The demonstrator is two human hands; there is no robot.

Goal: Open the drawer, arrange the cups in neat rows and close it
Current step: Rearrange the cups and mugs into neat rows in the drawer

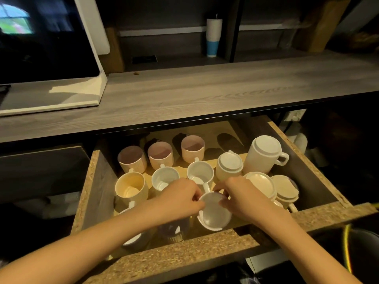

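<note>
The drawer (320,173) stands pulled out under the counter, full of cups. Three ribbed pink cups (161,155) line its back. In front of them stand a cream mug (131,187) and two white mugs (200,173), all upright. Upside-down white mugs (263,152) cluster at the right. Near the front middle sits a white cup (214,215) with its rim up. My left hand (180,199) grips its left rim and my right hand (240,198) grips its right rim. More cups lie half hidden under my left forearm.
A grey wooden counter (205,95) runs above the drawer. A white-framed screen (47,48) stands on it at the left. A white and blue tumbler (213,37) stands on the shelf behind. The chipboard drawer front (184,251) crosses below my wrists.
</note>
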